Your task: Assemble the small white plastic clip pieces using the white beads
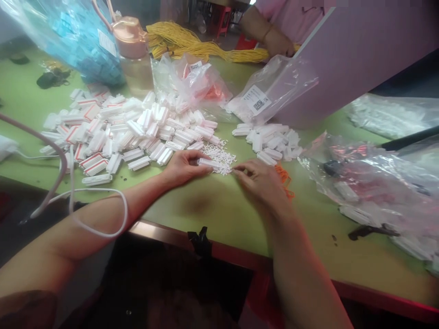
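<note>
My left hand grips a small white plastic housing between thumb and fingers, low over the green table. Just right of it, my right hand has thumb and forefinger pinched at the edge of a heap of tiny white parts; whatever is in the pinch is too small to make out. A large pile of white plastic housings spreads to the left, some with red-orange edges. Beyond my right hand sits a smaller pile of white pieces. Orange clip-like parts lie partly behind that hand.
A drink bottle and a bag of blue parts stand at the back left. Yellow cables lie near another person's hand. Clear bags fill the right side. A white cable loops over my left forearm.
</note>
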